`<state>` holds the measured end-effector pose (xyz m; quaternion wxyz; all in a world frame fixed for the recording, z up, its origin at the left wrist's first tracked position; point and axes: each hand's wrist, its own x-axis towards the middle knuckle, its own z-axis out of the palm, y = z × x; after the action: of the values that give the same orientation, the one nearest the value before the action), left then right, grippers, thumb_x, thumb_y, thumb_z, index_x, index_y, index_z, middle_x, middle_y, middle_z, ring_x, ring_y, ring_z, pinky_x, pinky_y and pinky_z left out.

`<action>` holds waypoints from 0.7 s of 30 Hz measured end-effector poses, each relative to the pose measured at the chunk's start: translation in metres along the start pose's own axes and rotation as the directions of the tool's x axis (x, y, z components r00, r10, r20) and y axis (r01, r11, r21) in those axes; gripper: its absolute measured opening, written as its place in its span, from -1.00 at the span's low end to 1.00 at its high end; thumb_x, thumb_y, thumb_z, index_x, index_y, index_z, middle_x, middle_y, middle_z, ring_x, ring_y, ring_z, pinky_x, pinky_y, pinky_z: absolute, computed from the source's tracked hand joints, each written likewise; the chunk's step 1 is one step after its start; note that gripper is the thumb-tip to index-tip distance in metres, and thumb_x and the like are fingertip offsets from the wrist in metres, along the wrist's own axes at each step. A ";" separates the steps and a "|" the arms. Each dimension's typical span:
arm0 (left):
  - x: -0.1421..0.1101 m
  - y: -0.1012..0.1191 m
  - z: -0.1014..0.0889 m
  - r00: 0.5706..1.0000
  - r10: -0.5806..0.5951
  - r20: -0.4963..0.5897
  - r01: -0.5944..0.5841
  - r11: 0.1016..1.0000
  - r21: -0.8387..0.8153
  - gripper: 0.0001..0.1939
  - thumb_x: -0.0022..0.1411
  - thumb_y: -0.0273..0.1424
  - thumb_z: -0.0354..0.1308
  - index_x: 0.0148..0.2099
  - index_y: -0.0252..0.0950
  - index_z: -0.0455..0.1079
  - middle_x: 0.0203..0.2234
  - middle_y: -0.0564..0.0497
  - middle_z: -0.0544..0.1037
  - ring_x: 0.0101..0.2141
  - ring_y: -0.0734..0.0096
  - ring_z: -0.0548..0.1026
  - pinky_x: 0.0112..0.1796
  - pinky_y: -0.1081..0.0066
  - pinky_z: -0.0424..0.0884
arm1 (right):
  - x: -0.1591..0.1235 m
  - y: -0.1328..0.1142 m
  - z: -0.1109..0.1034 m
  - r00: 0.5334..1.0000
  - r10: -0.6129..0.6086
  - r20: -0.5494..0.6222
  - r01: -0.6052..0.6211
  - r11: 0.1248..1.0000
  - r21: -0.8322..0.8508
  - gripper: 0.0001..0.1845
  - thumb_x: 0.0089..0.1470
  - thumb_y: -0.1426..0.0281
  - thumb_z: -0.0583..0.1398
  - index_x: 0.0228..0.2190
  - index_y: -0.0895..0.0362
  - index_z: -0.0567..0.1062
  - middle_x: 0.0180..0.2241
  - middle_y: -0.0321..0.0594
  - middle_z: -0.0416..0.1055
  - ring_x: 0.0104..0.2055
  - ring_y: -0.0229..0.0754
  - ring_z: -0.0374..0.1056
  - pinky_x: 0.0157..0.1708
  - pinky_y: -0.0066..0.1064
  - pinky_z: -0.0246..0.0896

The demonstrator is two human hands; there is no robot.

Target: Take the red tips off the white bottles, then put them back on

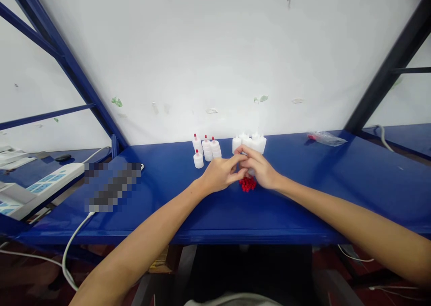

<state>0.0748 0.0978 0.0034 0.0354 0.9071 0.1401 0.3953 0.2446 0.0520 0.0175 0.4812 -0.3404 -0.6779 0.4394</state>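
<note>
My left hand (220, 173) and my right hand (259, 167) meet over the middle of a blue table (168, 198), fingers pinched together on something small that I cannot make out. Just under them lies a heap of small red caps (248, 184). Behind my left hand stands a group of small white bottles with red caps (206, 150). Behind my right hand stands a group of white bottles without caps (249, 142).
A clear plastic bag (326, 138) lies at the back right. A white power strip (40, 185) with a white cable (72, 243) sits at the left, beside a blurred patch. Blue and dark frame bars slope up on both sides against a white wall.
</note>
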 end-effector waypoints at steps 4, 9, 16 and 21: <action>0.000 0.002 0.000 0.999 0.009 0.043 -0.007 0.999 -0.043 -0.84 0.37 -0.41 -0.01 -0.08 -0.31 0.35 -0.49 0.07 0.54 -0.55 0.56 0.43 -0.48 0.56 0.27 | -0.001 0.005 0.002 0.993 -0.075 0.092 0.076 0.997 -0.008 -0.77 0.14 0.30 0.05 -0.14 0.06 0.25 -0.56 -0.42 0.27 -0.58 -0.29 0.14 -0.57 -0.45 0.06; 0.000 -0.017 -0.016 0.985 -0.072 -0.157 0.079 0.996 0.035 -0.82 0.39 -0.28 0.00 -0.17 -0.28 0.32 -0.65 0.18 0.36 -0.65 0.60 0.28 -0.55 0.57 0.18 | 0.002 0.012 -0.007 0.992 -0.127 -0.010 0.126 0.986 -0.108 -0.69 0.24 0.19 0.03 -0.03 0.03 0.23 -0.48 -0.39 0.27 -0.55 -0.29 0.18 -0.51 -0.41 0.11; -0.014 -0.066 -0.078 0.908 -0.232 -0.349 0.325 0.915 0.240 -0.81 0.34 -0.26 0.05 -0.27 -0.26 0.31 -0.70 0.22 0.27 -0.67 0.60 0.21 -0.53 0.54 0.14 | 0.003 0.014 -0.015 0.991 -0.134 -0.029 0.120 0.949 -0.292 -0.75 0.25 0.25 0.03 -0.06 0.06 0.26 -0.47 -0.37 0.25 -0.50 -0.25 0.19 -0.43 -0.36 0.14; -0.022 -0.078 -0.100 0.909 -0.343 -0.238 0.407 0.858 0.314 -0.76 0.32 -0.21 0.05 -0.30 -0.26 0.35 -0.70 0.20 0.27 -0.65 0.56 0.19 -0.50 0.50 0.12 | 0.003 0.014 -0.016 0.987 -0.157 -0.028 0.140 0.936 -0.322 -0.74 0.24 0.24 0.04 -0.07 0.07 0.27 -0.48 -0.37 0.24 -0.49 -0.23 0.18 -0.42 -0.34 0.13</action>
<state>-0.0301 0.1616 0.0428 -0.0656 0.8153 0.3864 0.4263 0.2598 0.0644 0.0080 0.4695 -0.3732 -0.7507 0.2769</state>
